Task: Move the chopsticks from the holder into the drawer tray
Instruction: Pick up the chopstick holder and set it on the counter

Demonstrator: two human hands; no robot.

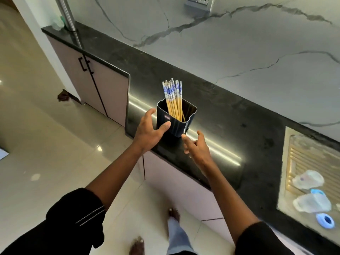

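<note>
A dark square holder (177, 126) stands near the front edge of the black countertop (230, 116). Several yellow chopsticks (173, 100) with blue-and-white patterned tops stick up out of it, leaning left. My left hand (150, 129) is spread at the holder's left side, with the thumb touching its front wall and the fingers apart behind its left edge. My right hand (197, 146) hovers just right of and below the holder with fingers apart and nothing in it. No drawer or tray is in view.
A steel sink (294, 162) with a ribbed drainboard, plastic items and a blue ring sits at the right. Pale cabinet doors (103, 89) run under the counter. A metal pipe (68, 17) rises at the far left end. A marble wall backs the counter. My feet stand on the tile floor.
</note>
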